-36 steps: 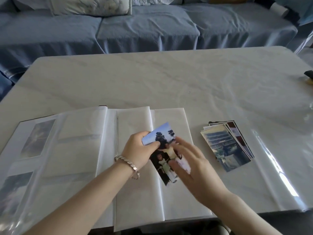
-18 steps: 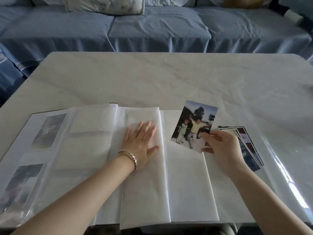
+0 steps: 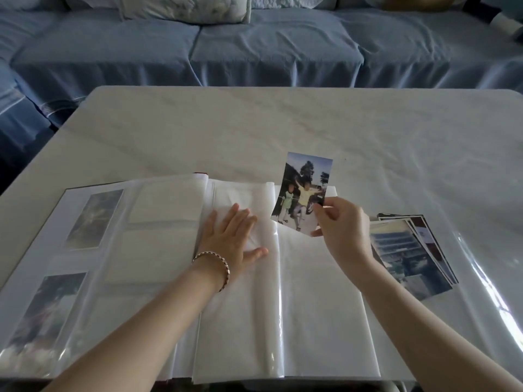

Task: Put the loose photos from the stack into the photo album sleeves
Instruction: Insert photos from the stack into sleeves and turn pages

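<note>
Loose photo [image 3: 303, 190], two kids outdoors with trees behind, held upright and slightly tilted above the top of the album's right page, its lower edge just over the page and not in any sleeve. Right hand [image 3: 345, 233] pinches it at the lower right edge, thumb on the near side and fingertips curled onto the picture side. The remaining fingers are tucked behind, so cannot tell how they lie. Left hand [image 3: 227, 239] lies flat on a translucent page near the spine, palm down, fingers straight and a little spread, thumb splayed out to the right. Thin bracelet [image 3: 219, 260] on that wrist. Photo album [image 3: 319, 306] lies open at the near edge of the table, several white-ish sleeve pages fanned out across the middle. The far left page has two filled sleeves [image 3: 94, 219], one above the other, pictures blurry under the plastic. Stack of loose photos [image 3: 409, 250] lies just right of the album, fanned slightly, the top one bluish, partly hidden by the right wrist. Pale marble-look table [image 3: 283, 123] under everything, a glossy clear sheet glinting along its right side. Blue covered sofa [image 3: 268, 52] behind the table, light patterned cushion [image 3: 184, 8] on it at the top edge.
</note>
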Action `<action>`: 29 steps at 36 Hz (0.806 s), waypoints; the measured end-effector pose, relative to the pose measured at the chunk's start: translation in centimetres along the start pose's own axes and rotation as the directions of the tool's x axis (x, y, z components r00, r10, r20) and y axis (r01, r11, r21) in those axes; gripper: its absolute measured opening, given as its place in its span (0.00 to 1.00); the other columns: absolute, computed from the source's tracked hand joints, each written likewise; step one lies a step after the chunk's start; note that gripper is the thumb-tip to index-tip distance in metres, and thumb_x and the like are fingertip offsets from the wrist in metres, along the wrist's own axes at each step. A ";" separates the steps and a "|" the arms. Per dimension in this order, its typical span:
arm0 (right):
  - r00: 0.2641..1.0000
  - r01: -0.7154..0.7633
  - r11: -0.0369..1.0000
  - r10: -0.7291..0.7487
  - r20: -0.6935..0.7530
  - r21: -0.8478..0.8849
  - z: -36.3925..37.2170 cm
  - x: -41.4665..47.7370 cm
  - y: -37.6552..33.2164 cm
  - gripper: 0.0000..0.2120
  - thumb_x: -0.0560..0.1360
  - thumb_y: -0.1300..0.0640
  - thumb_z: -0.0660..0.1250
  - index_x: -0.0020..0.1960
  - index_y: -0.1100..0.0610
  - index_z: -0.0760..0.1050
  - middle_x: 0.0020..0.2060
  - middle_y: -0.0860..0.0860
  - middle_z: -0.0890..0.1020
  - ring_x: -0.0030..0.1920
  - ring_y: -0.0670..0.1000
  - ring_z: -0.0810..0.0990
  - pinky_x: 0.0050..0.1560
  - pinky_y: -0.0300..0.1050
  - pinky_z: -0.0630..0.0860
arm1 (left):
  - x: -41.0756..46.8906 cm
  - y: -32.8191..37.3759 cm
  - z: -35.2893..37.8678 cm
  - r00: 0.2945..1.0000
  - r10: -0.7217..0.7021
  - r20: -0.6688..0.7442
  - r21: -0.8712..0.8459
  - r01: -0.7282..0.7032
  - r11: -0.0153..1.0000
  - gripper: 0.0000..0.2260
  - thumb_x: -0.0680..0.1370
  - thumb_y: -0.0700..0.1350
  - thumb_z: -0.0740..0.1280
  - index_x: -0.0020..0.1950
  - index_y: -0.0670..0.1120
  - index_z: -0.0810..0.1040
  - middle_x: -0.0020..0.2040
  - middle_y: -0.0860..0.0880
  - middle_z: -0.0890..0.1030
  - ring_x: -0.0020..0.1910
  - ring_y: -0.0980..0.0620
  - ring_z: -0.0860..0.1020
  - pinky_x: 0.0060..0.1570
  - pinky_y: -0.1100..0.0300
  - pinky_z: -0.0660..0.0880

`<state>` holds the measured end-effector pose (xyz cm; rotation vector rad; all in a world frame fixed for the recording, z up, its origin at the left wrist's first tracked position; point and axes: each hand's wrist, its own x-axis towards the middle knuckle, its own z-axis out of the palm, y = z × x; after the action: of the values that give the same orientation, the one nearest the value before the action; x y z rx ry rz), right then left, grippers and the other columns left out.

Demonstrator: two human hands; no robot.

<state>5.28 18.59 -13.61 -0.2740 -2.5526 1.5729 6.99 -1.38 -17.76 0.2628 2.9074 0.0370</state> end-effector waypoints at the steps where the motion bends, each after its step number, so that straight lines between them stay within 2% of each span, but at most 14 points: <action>1: 1.000 0.009 1.000 -0.009 0.001 -0.005 0.1 0.0 0.0 0.05 0.76 0.59 0.66 0.45 0.56 0.80 0.32 0.46 0.82 0.25 0.45 0.80 0.25 0.36 0.72 | 0.0 0.0 0.1 1.000 0.001 -0.003 0.002 -0.001 1.000 0.32 0.77 0.66 0.47 0.77 0.53 0.43 0.77 0.56 0.42 0.74 0.55 0.34 0.69 0.51 0.30; 4: 0.999 0.041 0.999 -0.041 0.012 -0.034 0.5 -0.2 0.1 0.05 0.76 0.59 0.66 0.44 0.57 0.80 0.30 0.49 0.82 0.25 0.44 0.80 0.24 0.34 0.70 | 0.1 -0.1 0.2 1.000 0.001 -0.014 0.011 -0.001 1.000 0.32 0.77 0.66 0.46 0.77 0.53 0.43 0.77 0.56 0.41 0.74 0.56 0.34 0.68 0.51 0.30; 7: 0.995 0.101 0.991 -0.099 0.023 -0.091 0.7 -0.5 0.1 0.06 0.75 0.60 0.65 0.42 0.60 0.79 0.30 0.54 0.82 0.26 0.47 0.80 0.30 0.46 0.74 | 0.0 -0.1 0.3 1.000 0.002 -0.023 0.009 -0.002 1.000 0.32 0.77 0.66 0.46 0.77 0.53 0.44 0.77 0.56 0.41 0.74 0.55 0.34 0.68 0.52 0.30; 10: 0.975 0.221 0.962 -0.224 0.002 -0.163 0.8 -0.8 0.2 0.07 0.75 0.62 0.64 0.40 0.65 0.76 0.30 0.60 0.79 0.33 0.61 0.80 0.30 0.50 0.72 | 0.0 0.0 0.2 1.000 0.002 -0.022 -0.007 -0.002 1.000 0.32 0.77 0.66 0.47 0.77 0.53 0.44 0.77 0.56 0.41 0.74 0.56 0.34 0.68 0.52 0.29; 12: 0.956 0.284 0.938 -0.294 -0.019 -0.200 0.8 -1.0 -0.1 0.07 0.75 0.63 0.64 0.40 0.66 0.76 0.31 0.64 0.78 0.36 0.66 0.79 0.30 0.52 0.72 | -0.1 0.0 0.1 1.000 0.002 -0.022 -0.018 -0.002 1.000 0.32 0.77 0.66 0.47 0.77 0.53 0.43 0.77 0.56 0.41 0.74 0.56 0.34 0.68 0.52 0.29; 15: 0.925 0.360 0.897 -0.379 -0.028 -0.255 0.9 -1.3 -0.6 0.08 0.75 0.65 0.64 0.38 0.66 0.75 0.28 0.63 0.76 0.31 0.64 0.78 0.29 0.52 0.70 | -0.2 0.0 0.0 0.999 0.005 -0.033 -0.021 -0.006 1.000 0.32 0.77 0.65 0.47 0.77 0.53 0.43 0.77 0.55 0.41 0.74 0.55 0.35 0.68 0.52 0.30; 17: 0.902 0.407 0.862 -0.432 -0.018 -0.303 1.1 -1.6 -1.0 0.06 0.73 0.66 0.66 0.38 0.66 0.76 0.25 0.61 0.74 0.26 0.60 0.70 0.28 0.50 0.67 | -0.3 0.1 0.0 0.999 0.003 -0.039 -0.026 -0.004 1.000 0.32 0.77 0.65 0.48 0.77 0.52 0.44 0.77 0.55 0.41 0.74 0.55 0.35 0.68 0.52 0.30; 19: 0.894 0.432 0.846 -0.448 0.024 -0.311 1.3 -1.9 -1.0 0.06 0.72 0.67 0.66 0.37 0.67 0.76 0.24 0.60 0.71 0.29 0.59 0.63 0.27 0.48 0.63 | -0.4 0.1 0.0 0.999 0.001 -0.040 -0.018 -0.001 1.000 0.33 0.77 0.65 0.48 0.77 0.50 0.44 0.77 0.55 0.41 0.75 0.55 0.35 0.69 0.52 0.31; 21: 0.902 0.426 0.854 -0.425 0.071 -0.298 1.6 -2.2 -0.9 0.07 0.72 0.68 0.65 0.36 0.67 0.74 0.23 0.58 0.66 0.32 0.54 0.57 0.27 0.48 0.60 | -0.3 0.2 0.0 0.999 -0.002 -0.037 -0.009 0.002 1.000 0.34 0.77 0.65 0.48 0.77 0.49 0.43 0.77 0.55 0.41 0.75 0.55 0.35 0.69 0.51 0.31; 23: 0.919 0.394 0.878 -0.376 0.115 -0.273 1.7 -2.4 -0.6 0.10 0.72 0.67 0.64 0.32 0.65 0.70 0.24 0.55 0.62 0.31 0.52 0.57 0.28 0.48 0.58 | -0.3 0.2 0.1 0.999 -0.004 -0.038 -0.014 0.003 1.000 0.33 0.78 0.65 0.47 0.77 0.50 0.43 0.77 0.55 0.40 0.74 0.55 0.35 0.69 0.51 0.30; 24: 0.931 0.363 0.895 -0.340 0.131 -0.259 1.8 -2.4 -0.4 0.13 0.72 0.67 0.64 0.30 0.63 0.68 0.24 0.55 0.62 0.29 0.56 0.60 0.27 0.47 0.59 | -0.3 0.1 0.1 0.999 -0.004 -0.041 -0.020 0.003 1.000 0.33 0.78 0.65 0.47 0.77 0.50 0.42 0.77 0.55 0.40 0.74 0.55 0.35 0.69 0.52 0.30; 26: 0.961 0.263 0.938 -0.234 0.148 -0.224 1.7 -2.5 0.2 0.16 0.73 0.66 0.63 0.28 0.62 0.65 0.22 0.57 0.64 0.27 0.60 0.73 0.26 0.44 0.60 | -0.3 0.0 0.1 0.999 -0.001 -0.042 -0.027 0.000 1.000 0.33 0.78 0.65 0.46 0.77 0.51 0.42 0.77 0.55 0.40 0.74 0.55 0.35 0.68 0.52 0.29; 27: 0.973 0.200 0.960 -0.172 0.155 -0.195 1.7 -2.5 0.5 0.16 0.74 0.66 0.62 0.28 0.63 0.65 0.23 0.59 0.67 0.29 0.60 0.77 0.25 0.42 0.61 | -0.3 0.0 0.1 0.999 0.002 -0.040 -0.024 -0.003 1.000 0.33 0.78 0.65 0.46 0.77 0.50 0.42 0.77 0.55 0.40 0.74 0.55 0.35 0.68 0.52 0.29; 29: 0.982 0.080 0.987 -0.055 0.180 -0.138 1.6 -2.3 0.8 0.16 0.75 0.65 0.63 0.30 0.66 0.67 0.27 0.63 0.74 0.26 0.51 0.80 0.22 0.36 0.61 | -0.3 0.0 0.0 0.999 0.003 -0.034 -0.020 -0.003 1.000 0.33 0.78 0.65 0.46 0.77 0.50 0.41 0.77 0.53 0.39 0.74 0.54 0.35 0.68 0.52 0.29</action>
<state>7.28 17.04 -15.06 -0.0631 -2.7825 1.4507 7.29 -1.45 -17.74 0.2656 2.9390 0.0713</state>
